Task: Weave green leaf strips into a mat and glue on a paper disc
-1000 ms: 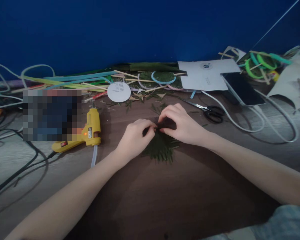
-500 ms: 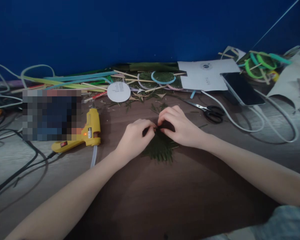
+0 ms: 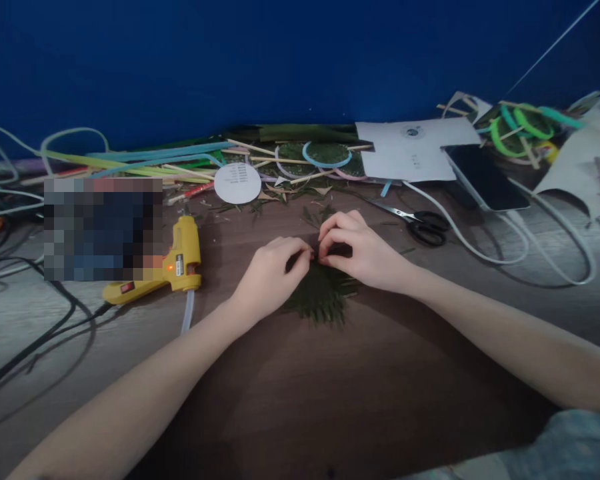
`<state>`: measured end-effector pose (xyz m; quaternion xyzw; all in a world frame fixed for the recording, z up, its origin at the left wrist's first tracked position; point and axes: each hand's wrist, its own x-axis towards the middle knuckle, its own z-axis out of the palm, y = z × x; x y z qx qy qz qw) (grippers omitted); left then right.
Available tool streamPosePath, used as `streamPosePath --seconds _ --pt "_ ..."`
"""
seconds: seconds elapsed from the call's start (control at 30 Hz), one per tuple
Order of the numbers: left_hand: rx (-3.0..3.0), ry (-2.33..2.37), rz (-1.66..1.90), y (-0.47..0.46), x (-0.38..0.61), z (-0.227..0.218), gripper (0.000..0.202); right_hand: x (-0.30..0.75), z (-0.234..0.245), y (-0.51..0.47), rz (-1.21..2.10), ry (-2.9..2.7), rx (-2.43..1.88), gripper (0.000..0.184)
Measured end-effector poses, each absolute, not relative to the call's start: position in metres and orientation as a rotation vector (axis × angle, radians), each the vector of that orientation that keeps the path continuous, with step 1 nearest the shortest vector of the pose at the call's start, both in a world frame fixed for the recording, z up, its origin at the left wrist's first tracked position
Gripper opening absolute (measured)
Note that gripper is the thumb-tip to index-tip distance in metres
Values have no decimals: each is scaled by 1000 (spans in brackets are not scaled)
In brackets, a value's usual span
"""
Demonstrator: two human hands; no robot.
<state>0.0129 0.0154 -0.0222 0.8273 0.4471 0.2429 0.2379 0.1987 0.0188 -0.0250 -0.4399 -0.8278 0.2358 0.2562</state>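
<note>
A dark green leafy piece [image 3: 321, 301] lies on the brown table under my hands, its fringed end spread toward me. My left hand [image 3: 275, 270] is closed in a pinch at the narrow far end of this piece. From the other side, the thumb and forefinger of my right hand [image 3: 357, 250] also pinch together at that end, with the fingertips of both hands almost meeting. The exact spot between the fingertips is dark and partly hidden. A few green leaf scraps [image 3: 320, 215] lie just beyond my hands.
To the left lies a yellow glue gun [image 3: 183, 257] with its light on, beside a blurred-out patch. Black-handled scissors [image 3: 425, 227], a phone [image 3: 487, 177] with a white cable and a white paper bag [image 3: 405, 150] lie at the right. Sticks, coloured strips and a white round card [image 3: 237, 183] line the back.
My right hand's fingertips have shifted slightly to the right, and its fingers have lifted a little. My left hand and the leafy piece stay nearly in place.
</note>
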Motion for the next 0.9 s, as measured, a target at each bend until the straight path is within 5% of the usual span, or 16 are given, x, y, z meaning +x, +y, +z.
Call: streamPosePath --seconds 0.4,0.9 --pt "2346 1112 662 16 13 -24 22 200 -21 22 687 -2045 -1333 20" --pt "2202 1257 591 15 13 -22 16 199 -24 21 706 -2095 -1412 10"
